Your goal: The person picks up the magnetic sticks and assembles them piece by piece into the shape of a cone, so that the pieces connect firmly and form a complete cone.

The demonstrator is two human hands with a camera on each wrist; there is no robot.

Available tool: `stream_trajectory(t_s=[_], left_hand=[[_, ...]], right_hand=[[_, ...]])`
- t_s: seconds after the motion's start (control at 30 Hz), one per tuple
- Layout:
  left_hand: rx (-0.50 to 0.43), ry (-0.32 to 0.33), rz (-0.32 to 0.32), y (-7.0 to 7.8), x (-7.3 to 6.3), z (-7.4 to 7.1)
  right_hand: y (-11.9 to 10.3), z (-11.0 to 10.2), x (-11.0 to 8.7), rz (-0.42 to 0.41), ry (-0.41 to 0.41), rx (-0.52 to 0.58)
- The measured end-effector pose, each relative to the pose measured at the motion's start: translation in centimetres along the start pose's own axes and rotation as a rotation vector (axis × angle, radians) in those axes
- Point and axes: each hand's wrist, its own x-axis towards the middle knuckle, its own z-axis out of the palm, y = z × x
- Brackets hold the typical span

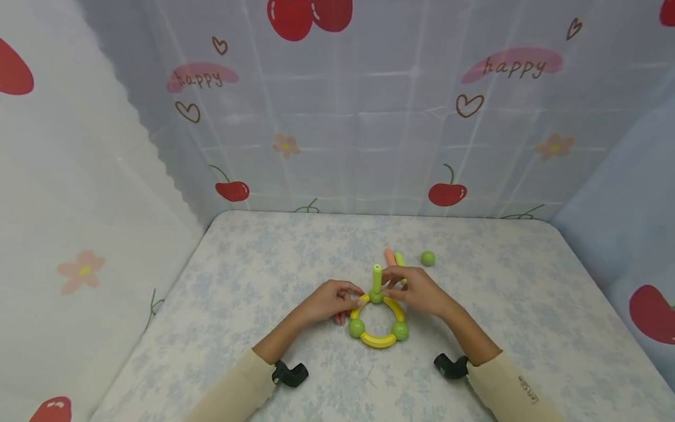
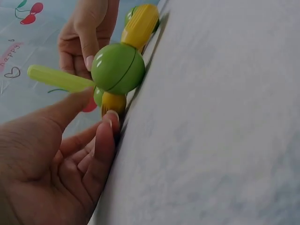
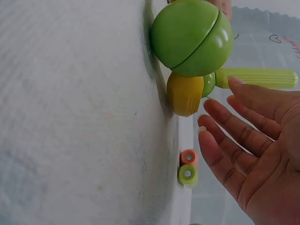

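Yellow ring sits between the left hand, pinching one arc, seemingly to brace it under the upright stick, and the right hand, its fingers loosely spread beside that stick, gripping nothing.

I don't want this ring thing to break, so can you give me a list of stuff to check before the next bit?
1. Ring joined up: looks ok; three yellow pieces and three green balls go all the way round.
2. Upright stick straight: ok, it stands up from the far ball.
3. Stick pushed right in: cannot tell, its bottom end is hidden.
4. Ring held: ok, the left hand pinches a yellow piece.
5. Right hand off the stick: cannot tell, the thumb is very close.
6. Sticks standing on the two near balls: not ok if you want some, there are none.
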Motion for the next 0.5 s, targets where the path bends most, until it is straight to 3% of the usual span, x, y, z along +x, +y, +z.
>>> stream_trajectory(t_s=[0.17, 0.27, 0.5], left_hand=[[0.080, -0.134, -0.043, 1.5, -0.7, -1.2], [0.170, -0.183, -0.067, 2.6, -1.4, -1.3], [0.418, -0.152, -0.021, 4.0, -2.1, 0.0]], right_hand=[[0.5, 0.0, 0.0, 0.011, -0.069, 0.036], [0.6, 0.1, 0.1, -0.002, -0.092, 0.046], [0.8, 0.4, 0.1, 0.003, -0.108, 0.036]])
